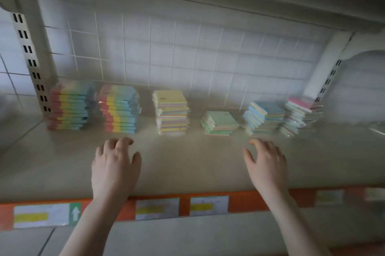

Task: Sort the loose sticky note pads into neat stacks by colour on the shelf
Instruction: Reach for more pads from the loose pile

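Several stacks of sticky note pads stand in a row at the back of the grey shelf (pixel 187 164). From the left: two tall rainbow-striped stacks (pixel 69 106) (pixel 120 109), a yellow-topped stack (pixel 171 115), a low green-topped stack (pixel 219 123), a leaning blue-topped stack (pixel 263 117) and a pink-topped stack (pixel 300 116). My left hand (pixel 114 167) hovers in front of the second rainbow stack, fingers loosely curled, holding nothing. My right hand (pixel 267 165) is spread in front of the blue-topped stack, also empty. The frame is blurred.
The shelf's front edge is an orange strip (pixel 239 201) with white and yellow price labels. A wire grid back panel (pixel 187 53) sits behind the stacks. Slotted uprights (pixel 31 61) (pixel 329 80) flank the bay, and another shelf overhangs above.
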### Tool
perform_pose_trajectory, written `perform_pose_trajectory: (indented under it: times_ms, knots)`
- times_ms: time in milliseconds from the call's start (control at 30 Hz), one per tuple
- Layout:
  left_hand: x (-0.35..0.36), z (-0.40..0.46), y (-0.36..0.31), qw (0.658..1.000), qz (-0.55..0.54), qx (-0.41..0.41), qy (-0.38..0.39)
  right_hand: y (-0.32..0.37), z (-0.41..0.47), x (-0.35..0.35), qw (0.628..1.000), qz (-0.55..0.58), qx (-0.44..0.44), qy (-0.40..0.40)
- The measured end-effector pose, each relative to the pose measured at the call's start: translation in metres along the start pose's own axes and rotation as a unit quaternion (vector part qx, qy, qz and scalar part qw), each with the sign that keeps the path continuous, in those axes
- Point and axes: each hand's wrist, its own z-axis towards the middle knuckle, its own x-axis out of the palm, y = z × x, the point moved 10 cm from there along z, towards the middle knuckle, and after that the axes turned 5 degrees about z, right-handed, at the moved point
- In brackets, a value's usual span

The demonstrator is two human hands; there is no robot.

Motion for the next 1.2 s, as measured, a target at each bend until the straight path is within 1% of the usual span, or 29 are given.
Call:
perform_pose_trajectory:
  times_ms: [233, 367, 500, 633, 733, 833, 933, 1100, 1200]
  knots:
    - [0.03, -0.048, -0.151, 0.997, -0.042, 0.062, -0.016, -0.127, 0.004, -0.054, 0.999, 0.003, 0.008, -0.034]
    - [0.055, -0.083, -0.246, 0.993, -0.062, 0.095, -0.007, -0.206, 0.005, -0.087, 0.999, -0.001, 0.01, -0.045]
    - [0.082, -0.112, -0.331, 0.988, -0.091, 0.126, 0.017, -0.282, 0.003, -0.113, 0.999, 0.001, 0.029, -0.026]
    - [0.109, -0.128, -0.404, 0.98, -0.103, 0.164, 0.039, -0.345, 0.01, -0.134, 0.998, -0.018, 0.043, -0.046]
    - [0.13, -0.13, -0.448, 0.976, -0.104, 0.181, 0.056, -0.389, 0.019, -0.138, 0.995, -0.036, 0.071, -0.059]
    - [0.153, -0.13, -0.482, 0.972, -0.106, 0.2, 0.069, -0.429, 0.03, -0.131, 0.994, -0.051, 0.087, -0.049]
    - [0.176, -0.129, -0.511, 0.969, -0.114, 0.201, 0.083, -0.466, 0.041, -0.124, 0.992, -0.064, 0.102, -0.039]
    - [0.208, -0.135, -0.568, 0.961, -0.118, 0.215, 0.13, -0.521, 0.058, -0.131, 0.99, -0.073, 0.12, -0.032]
    - [0.216, -0.139, -0.601, 0.961, -0.111, 0.214, 0.137, -0.559, 0.064, -0.139, 0.989, -0.065, 0.132, -0.031]
